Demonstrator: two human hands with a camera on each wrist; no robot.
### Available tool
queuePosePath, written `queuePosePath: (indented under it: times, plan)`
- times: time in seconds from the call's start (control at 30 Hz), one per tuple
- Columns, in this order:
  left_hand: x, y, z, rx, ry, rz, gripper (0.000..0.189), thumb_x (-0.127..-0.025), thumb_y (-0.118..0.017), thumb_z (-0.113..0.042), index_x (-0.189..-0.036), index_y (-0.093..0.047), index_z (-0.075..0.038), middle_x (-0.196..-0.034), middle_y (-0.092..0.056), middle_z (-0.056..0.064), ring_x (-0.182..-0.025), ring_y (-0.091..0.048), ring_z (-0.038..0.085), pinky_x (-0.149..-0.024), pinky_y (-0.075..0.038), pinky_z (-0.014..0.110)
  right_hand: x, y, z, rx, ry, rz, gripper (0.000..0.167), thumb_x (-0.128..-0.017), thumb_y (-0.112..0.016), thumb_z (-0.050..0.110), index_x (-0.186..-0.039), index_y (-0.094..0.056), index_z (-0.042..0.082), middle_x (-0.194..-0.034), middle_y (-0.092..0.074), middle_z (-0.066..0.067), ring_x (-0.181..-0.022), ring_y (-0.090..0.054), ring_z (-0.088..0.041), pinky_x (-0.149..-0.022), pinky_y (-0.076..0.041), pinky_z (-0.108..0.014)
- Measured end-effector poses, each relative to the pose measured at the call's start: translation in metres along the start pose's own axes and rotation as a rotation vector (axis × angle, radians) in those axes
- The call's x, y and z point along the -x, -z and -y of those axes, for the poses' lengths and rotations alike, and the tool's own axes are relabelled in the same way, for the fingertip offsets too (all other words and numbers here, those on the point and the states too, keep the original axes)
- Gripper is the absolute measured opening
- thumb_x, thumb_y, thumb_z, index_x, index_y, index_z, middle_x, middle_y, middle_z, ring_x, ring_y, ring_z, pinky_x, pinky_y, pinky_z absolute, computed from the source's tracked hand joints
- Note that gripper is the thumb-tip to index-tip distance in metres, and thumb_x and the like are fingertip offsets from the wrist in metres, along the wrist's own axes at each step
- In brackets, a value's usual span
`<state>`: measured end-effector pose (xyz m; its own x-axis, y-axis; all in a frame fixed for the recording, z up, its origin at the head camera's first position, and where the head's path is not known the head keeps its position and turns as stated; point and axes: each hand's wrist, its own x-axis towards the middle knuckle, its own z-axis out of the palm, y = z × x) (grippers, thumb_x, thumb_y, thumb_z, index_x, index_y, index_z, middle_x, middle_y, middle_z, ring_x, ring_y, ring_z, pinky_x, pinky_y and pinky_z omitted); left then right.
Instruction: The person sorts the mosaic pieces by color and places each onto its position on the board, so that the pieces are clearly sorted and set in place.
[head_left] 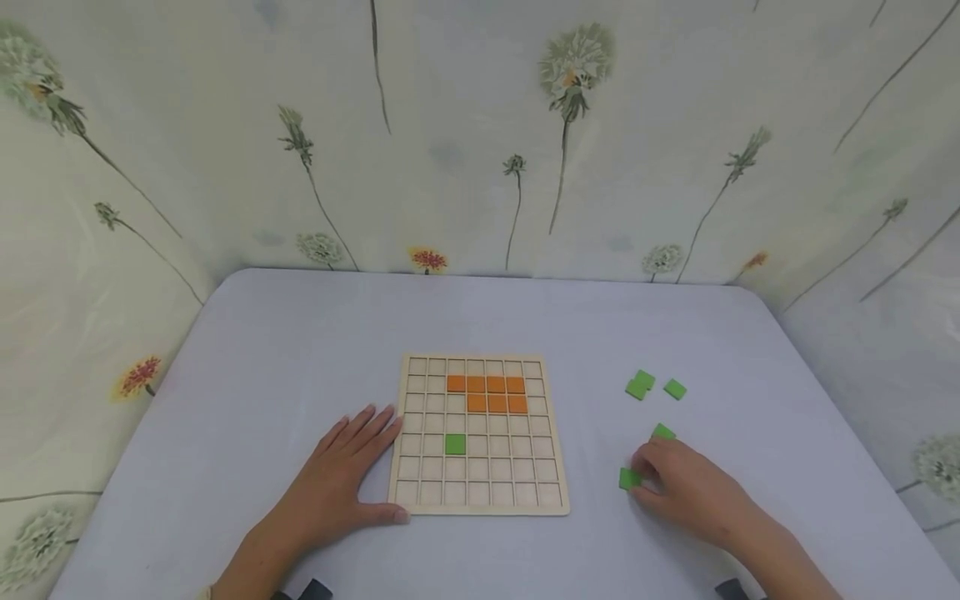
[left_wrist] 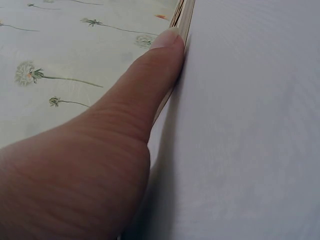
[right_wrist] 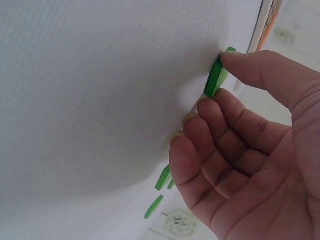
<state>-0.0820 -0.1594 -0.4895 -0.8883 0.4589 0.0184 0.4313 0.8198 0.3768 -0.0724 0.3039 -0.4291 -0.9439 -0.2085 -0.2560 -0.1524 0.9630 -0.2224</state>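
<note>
Head view, reading the clock face flat on the bench (head_left: 330,321), 12 at the far edge. With the right hand (head_left: 686,483), pinching a green tile (head_left: 628,478) at its 9 o'clock, between thumb and fingertip. Confirmed in the right wrist view, with remaining fingers curled alongside. Gripped from opposite sides, probably for want of other purchase on so thin a piece. Whether raised off the surface: cannot tell.

Just beyond, between 11 and 12 from that hand: second green tile (head_left: 663,430), partly hidden by the fingers. Farther out, toward 12: three more green tiles (head_left: 675,389), two of them touching or overlapping, one near but apart. Loose on this side, presumably for a short reach.

With the left hand (head_left: 337,475), between 8 and 9 from the gridded board (head_left: 480,511): fingers straight, tips touching the edge, thumb at the corner between 7 and 8. Judged a brace against sliding.

On the board, toward 12: seven orange tiles (head_left: 497,403), four in a row above three, one per cell. Slightly toward 8 to 9 from centre: lone green tile (head_left: 455,444) in its own cell. Probably held square by the raised dividers.

Beyond the bench at 12: floral backdrop (head_left: 450,100).
</note>
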Motion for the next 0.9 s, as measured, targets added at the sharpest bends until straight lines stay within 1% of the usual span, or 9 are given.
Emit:
queuePosePath:
  times: [0.2, 0.4, 0.57, 0.67, 0.9]
  plan:
    - [0.0, 0.001, -0.001, 0.015, 0.001, 0.004, 0.118, -0.074, -0.068, -0.087, -0.166, -0.031, -0.024, -0.173, -0.021, -0.007, -0.16, -0.011, 0.02, -0.13, -0.006, 0.044, 0.001, 0.0, 0.0, 0.002, -0.014, -0.003, 0.026, -0.082, -0.088, 0.022, -0.101, -0.075, 0.011, -0.09, -0.065, 0.008, -0.086, -0.061, -0.011, -0.082, -0.06, -0.04]
    - [-0.001, 0.0, 0.0, 0.009, -0.005, 0.0, 0.118, -0.074, -0.067, -0.088, -0.166, -0.031, -0.024, -0.173, -0.021, -0.008, -0.16, -0.01, 0.019, -0.13, -0.007, 0.043, 0.0, 0.002, 0.002, -0.018, -0.042, 0.005, 0.027, -0.083, -0.087, 0.023, -0.103, -0.075, 0.011, -0.093, -0.069, 0.006, -0.09, -0.066, -0.015, -0.084, -0.061, -0.043]
    - [-0.001, -0.001, 0.001, 0.009, -0.013, -0.01, 0.118, -0.074, -0.066, -0.088, -0.166, -0.031, -0.024, -0.173, -0.021, -0.008, -0.16, -0.01, 0.019, -0.13, -0.007, 0.043, -0.001, 0.006, 0.003, -0.027, -0.061, 0.013, 0.028, -0.084, -0.087, 0.024, -0.105, -0.075, 0.01, -0.092, -0.069, 0.006, -0.09, -0.066, -0.016, -0.084, -0.061, -0.043]
    - [0.0, -0.001, 0.001, 0.004, -0.014, -0.012, 0.118, -0.074, -0.064, -0.089, -0.167, -0.031, -0.024, -0.173, -0.021, -0.008, -0.16, -0.011, 0.019, -0.13, -0.007, 0.043, -0.003, 0.007, 0.004, -0.033, -0.053, 0.003, 0.027, -0.084, -0.087, 0.023, -0.106, -0.075, 0.011, -0.092, -0.068, 0.006, -0.087, -0.063, -0.014, -0.082, -0.061, -0.042]
    - [0.0, 0.0, -0.001, -0.004, -0.009, -0.011, 0.118, -0.073, -0.064, -0.09, -0.166, -0.032, -0.023, -0.172, -0.023, -0.006, -0.16, -0.012, 0.02, -0.129, -0.009, 0.044, -0.005, 0.007, 0.011, -0.053, -0.002, -0.028, 0.026, -0.085, -0.085, 0.022, -0.106, -0.075, 0.011, -0.093, -0.068, 0.007, -0.085, -0.061, -0.012, -0.078, -0.059, -0.038]
